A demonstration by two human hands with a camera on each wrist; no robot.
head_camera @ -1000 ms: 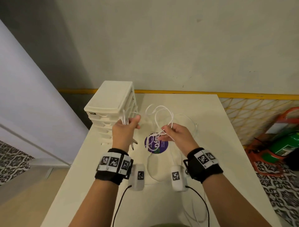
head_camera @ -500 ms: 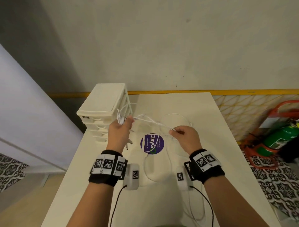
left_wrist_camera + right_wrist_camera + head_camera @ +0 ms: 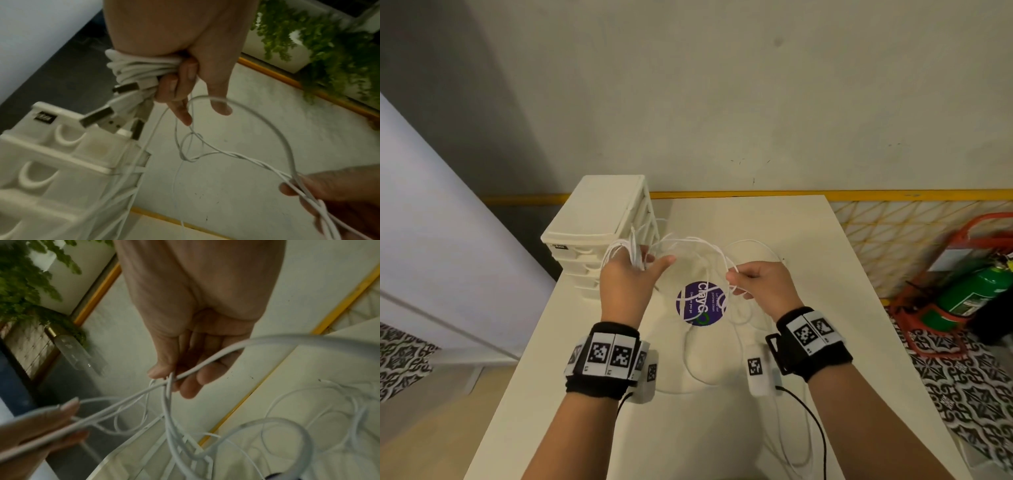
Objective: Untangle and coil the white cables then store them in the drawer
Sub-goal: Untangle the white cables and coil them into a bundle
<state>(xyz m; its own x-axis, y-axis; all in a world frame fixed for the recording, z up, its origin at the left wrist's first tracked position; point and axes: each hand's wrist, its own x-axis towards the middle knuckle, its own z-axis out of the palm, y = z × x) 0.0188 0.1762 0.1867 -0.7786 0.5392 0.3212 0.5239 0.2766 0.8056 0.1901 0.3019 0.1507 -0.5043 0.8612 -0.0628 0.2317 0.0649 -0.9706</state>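
Note:
My left hand (image 3: 628,279) grips a bundle of coiled white cables (image 3: 139,68), with several USB plugs (image 3: 102,116) sticking out below the fist. Its thumb and forefinger stick out, and a loop passes between them. Loose white cable (image 3: 698,245) arcs from that hand across to my right hand (image 3: 760,284), which pinches the strands (image 3: 170,381) between thumb and fingers. A small knot (image 3: 190,146) shows in the strands between the hands. More cable (image 3: 709,359) lies looped on the table. The white drawer unit (image 3: 599,222) stands just behind the left hand, its drawers closed.
The white table (image 3: 842,325) has a round purple sticker (image 3: 700,305) under the cables. A wall runs along its far edge. To the right on the floor stands a green extinguisher (image 3: 972,291) in an orange frame. Black wires trail from my wrist cameras.
The left hand has turned and now holds the coil with thumb stretched out; the right hand has drawn the strands lower and rightward, opening a wider loop between the hands.

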